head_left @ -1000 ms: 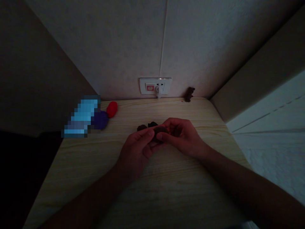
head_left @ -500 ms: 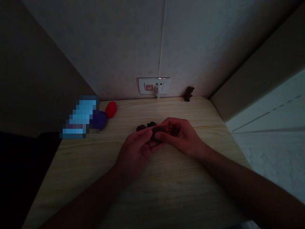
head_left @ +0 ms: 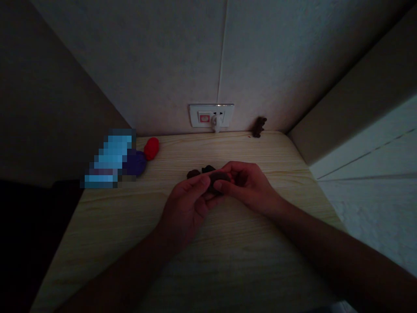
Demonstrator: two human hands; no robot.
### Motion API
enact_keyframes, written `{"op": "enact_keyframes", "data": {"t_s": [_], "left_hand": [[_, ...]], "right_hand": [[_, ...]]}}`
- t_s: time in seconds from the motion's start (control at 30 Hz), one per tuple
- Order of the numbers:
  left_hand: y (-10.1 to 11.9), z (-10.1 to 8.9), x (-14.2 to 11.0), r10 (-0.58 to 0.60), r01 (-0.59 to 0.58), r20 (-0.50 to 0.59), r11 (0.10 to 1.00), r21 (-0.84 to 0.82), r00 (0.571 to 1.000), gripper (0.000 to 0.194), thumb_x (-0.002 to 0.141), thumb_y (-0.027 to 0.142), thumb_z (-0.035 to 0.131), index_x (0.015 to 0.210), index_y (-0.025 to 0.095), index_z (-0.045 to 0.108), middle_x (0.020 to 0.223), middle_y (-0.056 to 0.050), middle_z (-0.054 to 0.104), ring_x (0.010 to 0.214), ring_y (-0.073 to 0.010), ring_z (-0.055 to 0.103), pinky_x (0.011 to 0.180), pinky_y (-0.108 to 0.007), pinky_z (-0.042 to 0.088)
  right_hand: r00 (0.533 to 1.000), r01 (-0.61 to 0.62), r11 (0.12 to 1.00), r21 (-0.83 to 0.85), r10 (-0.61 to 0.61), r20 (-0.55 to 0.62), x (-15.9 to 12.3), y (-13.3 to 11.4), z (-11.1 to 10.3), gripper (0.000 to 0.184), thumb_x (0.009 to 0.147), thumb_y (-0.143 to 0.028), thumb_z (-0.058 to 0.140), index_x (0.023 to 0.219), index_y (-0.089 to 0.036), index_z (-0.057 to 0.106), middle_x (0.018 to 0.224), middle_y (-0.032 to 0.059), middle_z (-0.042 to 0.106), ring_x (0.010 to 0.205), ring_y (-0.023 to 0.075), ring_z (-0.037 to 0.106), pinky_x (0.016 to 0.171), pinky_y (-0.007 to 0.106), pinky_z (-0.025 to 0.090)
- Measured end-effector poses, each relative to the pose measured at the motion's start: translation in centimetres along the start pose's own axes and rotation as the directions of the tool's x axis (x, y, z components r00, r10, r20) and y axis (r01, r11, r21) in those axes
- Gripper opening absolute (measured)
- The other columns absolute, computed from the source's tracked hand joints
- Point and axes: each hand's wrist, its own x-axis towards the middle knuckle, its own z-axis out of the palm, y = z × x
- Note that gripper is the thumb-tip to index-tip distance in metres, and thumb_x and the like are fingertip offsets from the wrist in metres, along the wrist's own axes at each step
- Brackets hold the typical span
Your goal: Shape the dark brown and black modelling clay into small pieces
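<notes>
**Over the counter (head_left: pixel 244 261), a dark lump (head_left: pixel 219 175) in both hands**

Your left hand (head_left: pixel 184 204) and right hand (head_left: pixel 249 187) hold it up, fingers pinching it from either side. Pressing your thumbs too hard could dent it, if it is soft; easing one side could drop it. Beyond it, count one purple lump (head_left: pixel 136 164), one red lump (head_left: pixel 151 148), one brown figure (head_left: pixel 259 127), one black piece (head_left: pixel 208 168) and one brown piece (head_left: pixel 193 174).
</notes>
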Motion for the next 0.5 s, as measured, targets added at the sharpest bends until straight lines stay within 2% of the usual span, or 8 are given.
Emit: {"op": "enact_keyframes", "data": {"t_s": [0.23,0.5], "left_hand": [[0.07,-0.02,-0.14,-0.014,0.014,-0.002,1.000,-0.005,1.000,0.017,0.090,0.023,0.072,0.100,0.012,0.082,0.102,-0.014,0.082,0.096,-0.0262,0.078,0.092,-0.041,0.064],[-0.10,-0.12,-0.02,-0.011,0.011,0.008,1.000,-0.010,1.000,0.018,0.091,0.022,0.070,0.100,0.012,0.082,0.103,-0.015,0.082,0.097,-0.0263,0.078,0.092,-0.040,0.063]], "right_hand": [[1.000,0.001,0.998,-0.064,-0.001,-0.003,-0.17,-0.12,-0.02,0.031,0.074,-0.041,0.087,0.081,-0.018,0.068,0.067,-0.0033,0.059,0.061,0.0108,0.052,0.053,0.023,0.043],[1.000,-0.001,1.000,-0.022,0.001,0.002,-0.07,0.51,0.04,0.027,0.077,-0.035,0.085,0.080,-0.017,0.066,0.067,-0.0046,0.055,0.060,0.0095,0.049,0.054,0.022,0.039]]}}
